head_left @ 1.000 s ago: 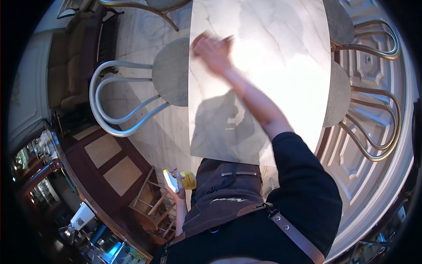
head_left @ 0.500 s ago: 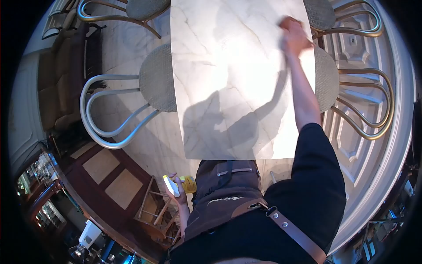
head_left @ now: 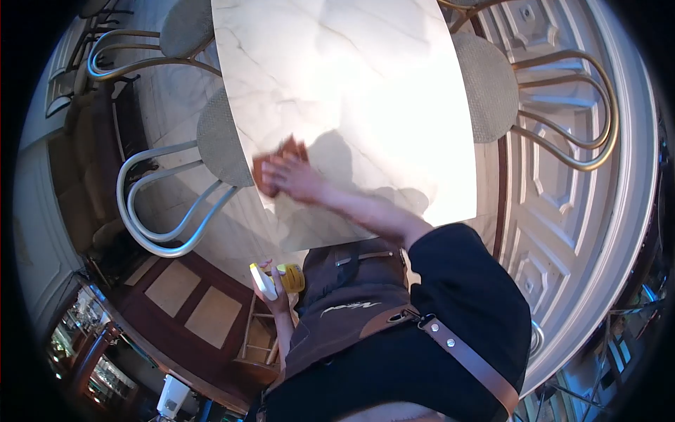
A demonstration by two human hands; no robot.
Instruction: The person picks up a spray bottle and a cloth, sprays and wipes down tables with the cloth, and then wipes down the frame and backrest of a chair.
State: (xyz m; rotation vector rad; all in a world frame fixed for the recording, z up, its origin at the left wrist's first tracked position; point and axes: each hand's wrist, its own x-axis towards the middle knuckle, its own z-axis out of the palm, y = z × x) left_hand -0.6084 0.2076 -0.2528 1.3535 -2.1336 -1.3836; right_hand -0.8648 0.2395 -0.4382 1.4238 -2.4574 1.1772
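A reddish-brown cloth (head_left: 292,150) lies under my right hand (head_left: 295,179), which presses it on the marble-patterned table (head_left: 394,84) close to its left edge. The hand is slightly blurred, with its fingers over the cloth. Down beside my apron, below the table's near edge, my left hand (head_left: 278,299) grips a yellow spray bottle (head_left: 292,278) with a white and yellow head. The bottle is held roughly sideways, off the table.
Chairs with grey seats and looped metal backs stand at the left (head_left: 223,137) and right (head_left: 485,88) table edges. A wooden stool (head_left: 261,337) is at the lower left, by a dark panelled counter (head_left: 190,302). White moulded panelling (head_left: 541,211) runs along the right.
My right hand has swept with the cloth from the table's left side to its right side, then back to the near left. The view has shifted; my left hand still holds the bottle.
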